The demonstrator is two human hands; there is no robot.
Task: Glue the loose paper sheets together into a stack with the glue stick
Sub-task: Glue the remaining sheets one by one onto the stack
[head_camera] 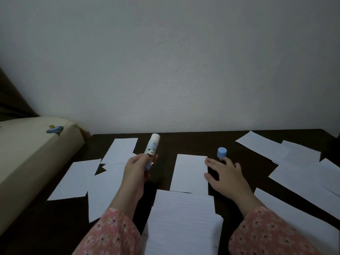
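Now, left grip [137, 167] round glue stick [152, 148].

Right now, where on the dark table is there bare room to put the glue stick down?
Bare strip along the wall edge of the table, between the glue stick in the left hand and the blue cap. A narrower dark gap lies between that hand and the middle sheet. The right hand rests beside that sheet. Both table sides are crowded with sheets.

You get single head view only: looks forward and down from above near table edge [184, 134], close over both forearms, wall [184, 61] filling upper half.
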